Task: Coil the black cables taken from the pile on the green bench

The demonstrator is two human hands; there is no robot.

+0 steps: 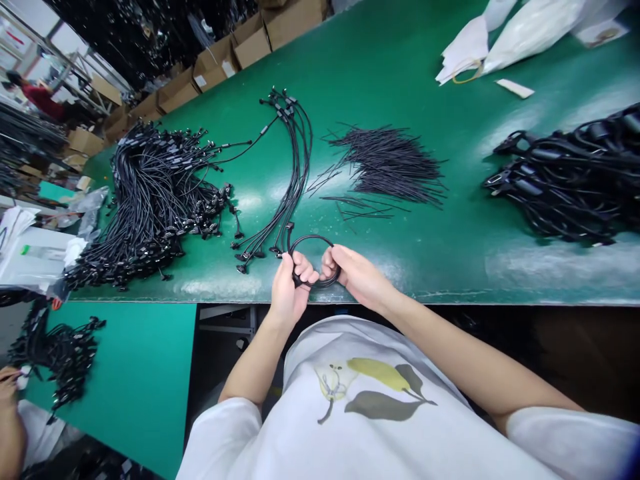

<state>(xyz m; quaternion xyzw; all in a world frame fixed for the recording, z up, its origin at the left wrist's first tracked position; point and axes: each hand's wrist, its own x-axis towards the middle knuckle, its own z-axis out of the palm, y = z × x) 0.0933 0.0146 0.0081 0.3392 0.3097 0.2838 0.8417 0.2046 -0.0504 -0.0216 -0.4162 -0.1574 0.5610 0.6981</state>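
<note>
Both hands pinch one black cable (313, 241) coiled into a loop: left hand (290, 290) and right hand (357, 273) closed on its lower arc. Beyond the fingertips, small uncoiled batch (285, 180), twist ties (385, 167); large loose pile (150, 200) far left, bundled heap (575, 180) right. Most remains.

Black cables on a green bench

The looped thin cable (314, 248) is black, the flat work table (440, 227) deep green, the cotton T-shirt (380, 427) white with a yellow-and-grey leaf print.
</note>
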